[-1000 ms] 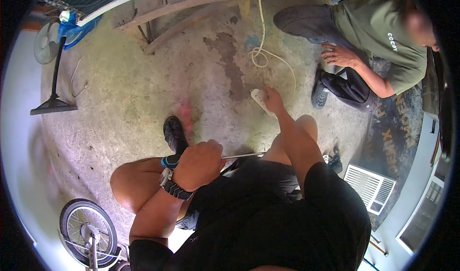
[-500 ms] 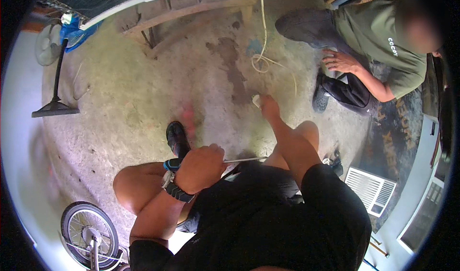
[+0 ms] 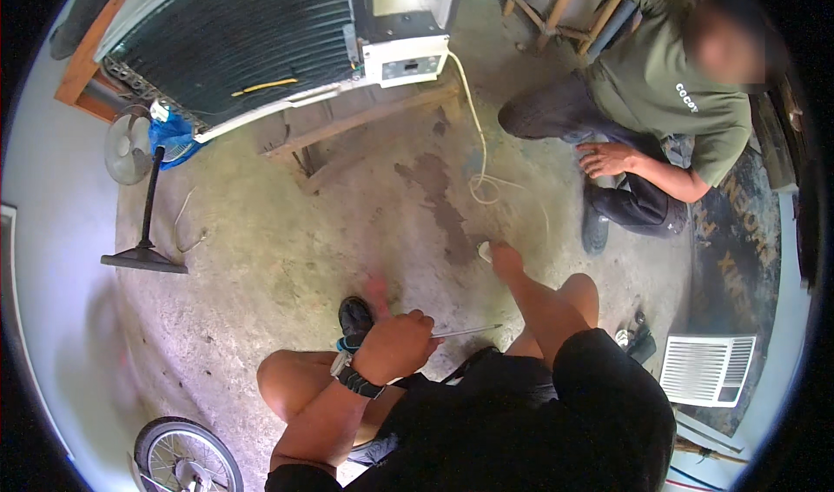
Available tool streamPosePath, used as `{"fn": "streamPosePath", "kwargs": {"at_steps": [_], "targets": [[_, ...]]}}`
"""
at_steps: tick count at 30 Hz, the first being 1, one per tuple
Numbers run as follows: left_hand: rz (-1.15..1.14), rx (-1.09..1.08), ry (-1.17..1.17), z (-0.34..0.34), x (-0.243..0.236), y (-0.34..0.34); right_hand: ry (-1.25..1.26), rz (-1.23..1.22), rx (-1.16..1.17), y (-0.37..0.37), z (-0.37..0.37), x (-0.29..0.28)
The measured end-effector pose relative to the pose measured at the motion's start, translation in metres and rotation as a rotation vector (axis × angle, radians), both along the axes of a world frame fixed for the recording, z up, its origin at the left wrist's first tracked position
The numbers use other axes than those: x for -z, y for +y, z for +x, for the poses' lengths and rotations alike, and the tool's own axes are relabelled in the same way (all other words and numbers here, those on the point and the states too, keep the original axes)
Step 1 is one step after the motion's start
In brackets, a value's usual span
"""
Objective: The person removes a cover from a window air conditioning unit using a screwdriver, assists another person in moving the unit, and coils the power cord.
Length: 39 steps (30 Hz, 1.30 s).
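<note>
My left hand [image 3: 395, 348], low in the middle of the view, is closed around a screwdriver [image 3: 466, 330]. Its blue-and-black handle shows beside my wrist and its long metal shaft points right, over my lap. My right hand [image 3: 506, 261], held out beyond my right knee, grips a white power strip [image 3: 485, 251], largely covered by my fingers. A pale cord [image 3: 475, 127] lies looped on the floor just past it. A black shoe [image 3: 354, 316] shows beyond my left hand.
An opened air conditioner [image 3: 234, 53] rests on wooden supports [image 3: 287, 149] ahead. A co-worker [image 3: 665, 105] sits at the right, one hand on a leg. A fan [image 3: 129, 149] and long-handled brush [image 3: 143, 259] stand left; a wheel [image 3: 189, 459] lies lower left, a louvred panel [image 3: 705, 369] right.
The view has tilted up, showing more of the air conditioner; things sit lower in the picture. The co-worker's far arm now reaches upward. My hands keep their grips.
</note>
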<state>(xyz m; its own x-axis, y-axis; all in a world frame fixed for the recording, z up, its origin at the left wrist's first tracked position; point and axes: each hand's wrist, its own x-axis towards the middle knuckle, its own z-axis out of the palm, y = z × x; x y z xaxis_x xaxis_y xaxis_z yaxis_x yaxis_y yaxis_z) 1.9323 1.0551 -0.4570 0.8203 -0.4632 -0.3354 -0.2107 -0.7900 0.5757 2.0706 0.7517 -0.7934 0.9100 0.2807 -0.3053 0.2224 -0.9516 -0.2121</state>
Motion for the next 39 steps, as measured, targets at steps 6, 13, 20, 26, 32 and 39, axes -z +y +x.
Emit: {"fn": "streamPosePath", "kwargs": {"at_steps": [6,13,20,26,32,39], "targets": [[0.076,0.043,0.105,-0.010,0.010,-0.006,0.103,-0.079,-0.080,0.013,-0.009,-0.008],[0.065,0.070,0.100,-0.009,0.011,-0.008,0.139,-0.085,-0.087,0.001,0.005,-0.014],[-0.049,-0.003,0.020,-0.009,0.015,-0.010,0.053,0.113,0.096,-0.020,-0.004,-0.023],[-0.076,-0.032,0.004,-0.003,0.014,0.001,0.002,0.254,0.097,0.022,-0.031,-0.044],[0.016,-0.268,-0.124,0.020,0.005,0.001,0.290,0.472,-0.152,0.062,-0.029,-0.034],[-0.163,-0.448,0.160,0.019,-0.005,-0.022,0.363,1.026,-0.266,-0.007,-0.017,-0.131]]}}
